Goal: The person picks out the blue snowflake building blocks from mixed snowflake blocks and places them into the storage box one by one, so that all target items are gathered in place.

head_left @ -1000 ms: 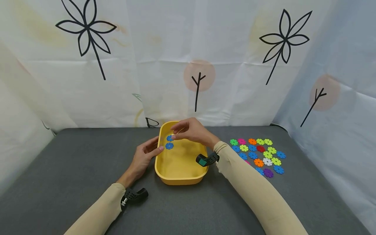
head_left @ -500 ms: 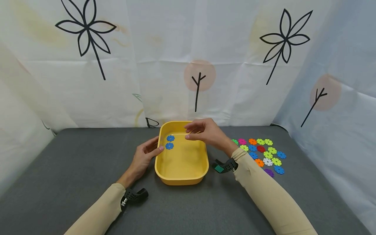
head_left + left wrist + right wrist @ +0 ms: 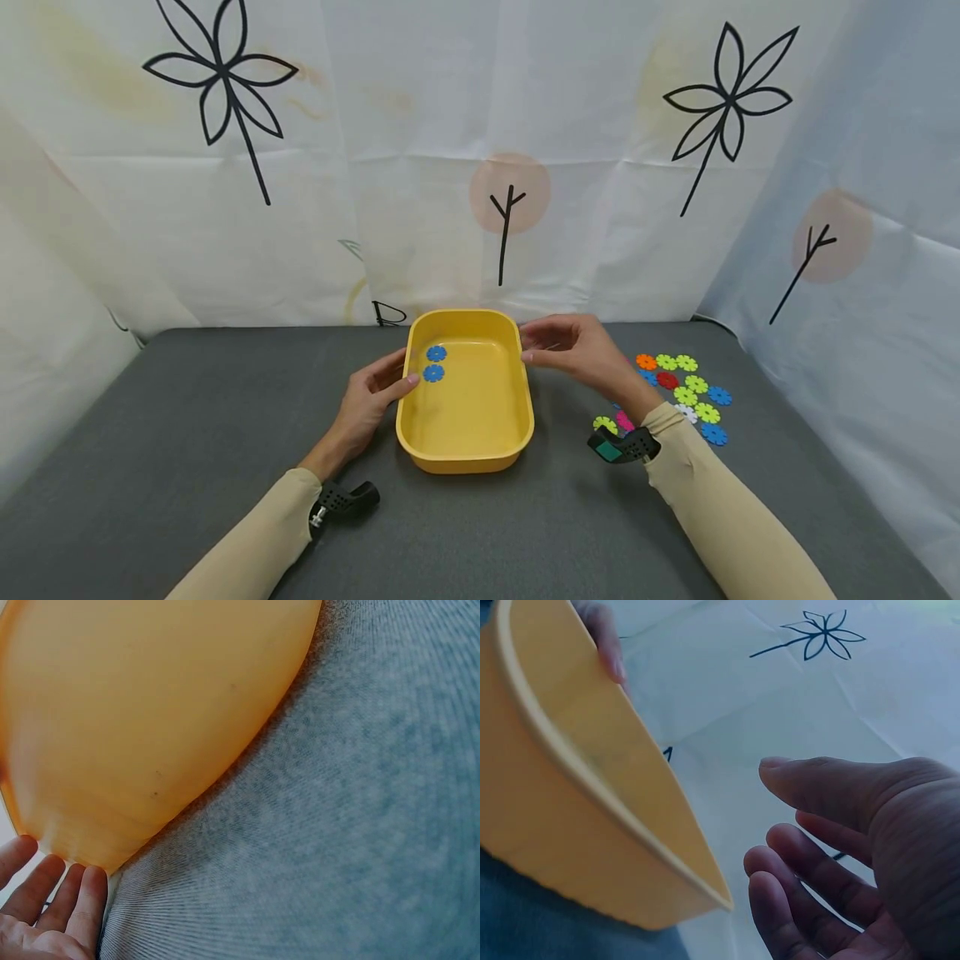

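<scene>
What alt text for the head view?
Left hand holds a yellow tray with two blue flower-shaped discs inside, on a gray table; the right hand, empty, is beside it. Discs of several colors lie to the right.

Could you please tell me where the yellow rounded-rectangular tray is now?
In the head view, the tray sits centrally on the grey table, between the left hand, holding its left side, and the right hand, just off its right.
</scene>
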`<action>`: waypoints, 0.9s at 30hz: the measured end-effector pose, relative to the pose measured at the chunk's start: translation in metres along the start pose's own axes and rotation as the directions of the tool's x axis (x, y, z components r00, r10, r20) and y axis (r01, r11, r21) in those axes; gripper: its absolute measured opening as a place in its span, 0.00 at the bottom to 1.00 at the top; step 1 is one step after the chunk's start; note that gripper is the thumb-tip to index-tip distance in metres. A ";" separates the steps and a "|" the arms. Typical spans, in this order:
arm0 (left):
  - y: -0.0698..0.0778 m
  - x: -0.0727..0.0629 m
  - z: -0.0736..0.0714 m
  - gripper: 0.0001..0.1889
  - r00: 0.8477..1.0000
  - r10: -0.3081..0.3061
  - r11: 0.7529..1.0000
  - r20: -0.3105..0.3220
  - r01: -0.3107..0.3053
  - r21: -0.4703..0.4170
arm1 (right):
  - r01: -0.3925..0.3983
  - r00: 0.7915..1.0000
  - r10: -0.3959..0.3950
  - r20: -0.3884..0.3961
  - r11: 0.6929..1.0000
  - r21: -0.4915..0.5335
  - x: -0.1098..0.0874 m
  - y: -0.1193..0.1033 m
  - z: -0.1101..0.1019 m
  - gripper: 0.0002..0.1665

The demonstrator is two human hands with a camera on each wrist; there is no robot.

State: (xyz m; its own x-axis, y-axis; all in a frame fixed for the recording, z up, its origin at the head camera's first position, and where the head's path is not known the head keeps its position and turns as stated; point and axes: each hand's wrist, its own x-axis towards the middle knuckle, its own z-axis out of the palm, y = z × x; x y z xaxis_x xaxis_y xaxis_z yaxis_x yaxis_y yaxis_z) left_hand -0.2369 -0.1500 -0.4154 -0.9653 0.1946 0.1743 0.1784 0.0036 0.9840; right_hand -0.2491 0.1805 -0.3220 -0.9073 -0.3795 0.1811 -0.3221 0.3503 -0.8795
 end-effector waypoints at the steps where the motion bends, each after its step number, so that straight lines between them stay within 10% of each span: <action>1: 0.000 0.000 0.000 0.32 1.000 0.001 1.000 0.001 -0.001 0.000 | 0.000 1.000 0.000 -0.011 1.000 -0.002 -0.003 0.002 -0.002 0.24; 27: 0.002 -0.001 0.000 0.31 1.000 -0.001 1.000 0.005 0.001 -0.002 | -0.115 0.984 0.107 -0.142 0.992 -0.053 -0.045 0.059 -0.044 0.28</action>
State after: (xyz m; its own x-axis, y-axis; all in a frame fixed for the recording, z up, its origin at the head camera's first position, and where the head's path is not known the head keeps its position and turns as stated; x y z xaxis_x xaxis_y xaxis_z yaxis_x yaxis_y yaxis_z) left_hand -0.2357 -0.1500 -0.4138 -0.9646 0.1990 0.1732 0.1771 0.0016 0.9842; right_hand -0.2393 0.2558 -0.3630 -0.9656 -0.2146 0.1467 -0.2292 0.4370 -0.8697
